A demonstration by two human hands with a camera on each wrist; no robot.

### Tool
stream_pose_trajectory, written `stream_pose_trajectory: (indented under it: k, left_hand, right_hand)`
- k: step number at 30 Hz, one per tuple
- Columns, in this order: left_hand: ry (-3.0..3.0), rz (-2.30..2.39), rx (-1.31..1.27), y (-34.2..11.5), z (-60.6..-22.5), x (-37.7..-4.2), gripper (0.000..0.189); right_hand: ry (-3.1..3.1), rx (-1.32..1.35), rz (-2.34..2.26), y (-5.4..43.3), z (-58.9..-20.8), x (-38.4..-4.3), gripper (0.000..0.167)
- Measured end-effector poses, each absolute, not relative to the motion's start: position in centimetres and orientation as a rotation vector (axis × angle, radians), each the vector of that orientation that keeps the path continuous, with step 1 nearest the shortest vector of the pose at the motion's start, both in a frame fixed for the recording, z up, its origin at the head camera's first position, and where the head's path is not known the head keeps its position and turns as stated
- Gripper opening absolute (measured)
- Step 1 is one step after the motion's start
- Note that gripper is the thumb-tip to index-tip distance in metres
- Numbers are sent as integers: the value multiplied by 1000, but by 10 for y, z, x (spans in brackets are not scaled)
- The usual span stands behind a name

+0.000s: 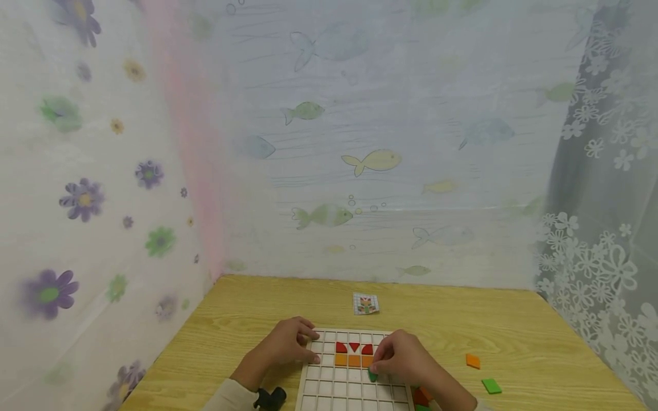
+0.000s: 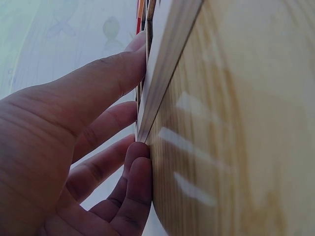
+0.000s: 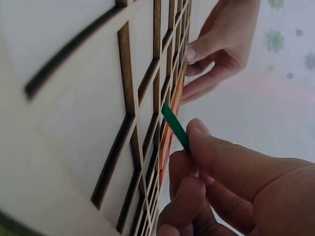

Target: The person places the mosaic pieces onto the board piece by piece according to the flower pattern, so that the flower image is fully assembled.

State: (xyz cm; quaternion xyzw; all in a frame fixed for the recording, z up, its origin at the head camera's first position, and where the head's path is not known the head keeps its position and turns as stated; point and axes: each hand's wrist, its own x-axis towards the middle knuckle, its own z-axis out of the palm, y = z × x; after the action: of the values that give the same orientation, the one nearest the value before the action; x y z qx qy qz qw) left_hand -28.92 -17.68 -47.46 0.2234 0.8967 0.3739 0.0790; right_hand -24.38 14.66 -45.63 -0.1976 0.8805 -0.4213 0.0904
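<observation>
A white grid board (image 1: 326, 389) with wooden dividers lies on the table. Red tiles (image 1: 341, 347) sit in one of its upper rows, with a row of orange square tiles (image 1: 354, 361) just below. At the board's upper left, my left hand (image 1: 290, 342) rests with thumb and fingers spread along the edge; the left wrist view shows the thumb (image 2: 115, 73) on the rim. My right hand (image 1: 406, 359) pinches a thin green tile (image 3: 175, 129) between thumb and fingers, tilted over a cell just below the right end of the orange row.
A small pattern card (image 1: 365, 303) lies beyond the board. Right of the board are an orange diamond tile (image 1: 473, 361) and a light green one (image 1: 491, 386). More tiles (image 1: 422, 396) lie partly under the right forearm. A black object (image 1: 271, 398) is beside the left wrist.
</observation>
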Motion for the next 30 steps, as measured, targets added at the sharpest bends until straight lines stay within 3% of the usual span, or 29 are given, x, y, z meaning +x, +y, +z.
stream_pose_trajectory:
  k: [30]
  left_hand:
    - [2670,1126,647,-175,-471,-286,47]
  right_hand:
    - [2680,-637,-1159,136,-452,-239,14]
